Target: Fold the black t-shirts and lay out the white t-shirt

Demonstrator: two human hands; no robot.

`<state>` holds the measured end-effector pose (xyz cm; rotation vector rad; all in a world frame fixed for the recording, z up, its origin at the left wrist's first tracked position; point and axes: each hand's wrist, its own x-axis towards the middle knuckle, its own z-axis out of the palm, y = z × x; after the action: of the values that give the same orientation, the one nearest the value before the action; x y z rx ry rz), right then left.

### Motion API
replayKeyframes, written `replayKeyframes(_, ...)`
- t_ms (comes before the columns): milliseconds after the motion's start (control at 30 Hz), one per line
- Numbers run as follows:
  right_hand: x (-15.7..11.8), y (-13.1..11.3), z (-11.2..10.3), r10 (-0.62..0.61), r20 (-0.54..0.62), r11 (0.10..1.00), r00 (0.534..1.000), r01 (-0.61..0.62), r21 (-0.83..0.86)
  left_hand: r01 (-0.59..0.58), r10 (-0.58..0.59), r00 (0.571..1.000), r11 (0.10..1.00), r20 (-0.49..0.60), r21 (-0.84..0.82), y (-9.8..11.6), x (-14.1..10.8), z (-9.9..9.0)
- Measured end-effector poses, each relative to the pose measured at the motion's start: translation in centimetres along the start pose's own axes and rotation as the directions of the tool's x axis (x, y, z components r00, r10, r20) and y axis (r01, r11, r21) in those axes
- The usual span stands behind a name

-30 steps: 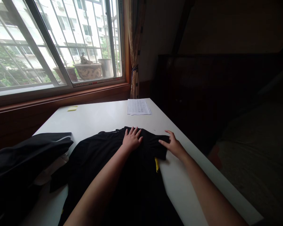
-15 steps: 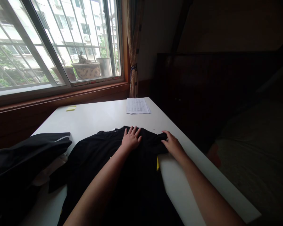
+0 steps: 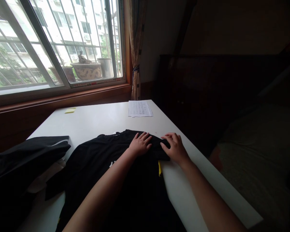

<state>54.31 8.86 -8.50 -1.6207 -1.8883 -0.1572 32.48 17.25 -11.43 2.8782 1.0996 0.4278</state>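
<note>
A black T-shirt [image 3: 91,167] lies spread over the white table [image 3: 101,117], its collar toward the far side. My left hand [image 3: 140,144] rests flat on the shirt near the right shoulder, fingers spread. Over the right sleeve is my right hand [image 3: 175,147], thumb and fingers apart and curved, holding nothing I can see. A yellow patch [image 3: 159,169] shows at the shirt's edge below that sleeve. My left forearm covers part of a white print on the chest.
Dark folded clothing [image 3: 26,154] lies at the table's left. Papers [image 3: 140,108] and a yellow sticky note [image 3: 70,110] sit toward the far edge. Behind stand a barred window [image 3: 70,42] and a tied curtain [image 3: 136,71].
My left hand has slid right across the shirt toward the sleeve. My right hand has let go of the sleeve end, its fingers now apart above it.
</note>
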Motion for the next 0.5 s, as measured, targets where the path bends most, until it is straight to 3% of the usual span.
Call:
replayKeyframes(100,0.3,-1.7,-0.3,-0.105,0.155,0.994,0.982,0.099,0.051,0.017,-0.017,1.000,1.000,0.009,0.007,-0.1,0.4,-0.1)
replayKeyframes(167,0.2,-1.8,-0.4,-0.109,0.327,0.991,0.939,0.076,0.113,0.029,-0.029,0.999,1.000,0.017,0.010,-0.2,0.6,-0.1)
replayKeyframes(300,-0.2,-0.6,-1.2,-0.057,0.591,0.963,0.805,-0.111,0.244,0.057,-0.057,0.998,0.998,0.035,0.009,-0.4,1.2,0.0)
replayKeyframes(500,-0.9,1.1,-2.5,0.057,0.791,0.855,0.609,-0.439,0.276,0.100,-0.100,0.994,0.995,0.050,0.010,-0.7,1.7,0.3)
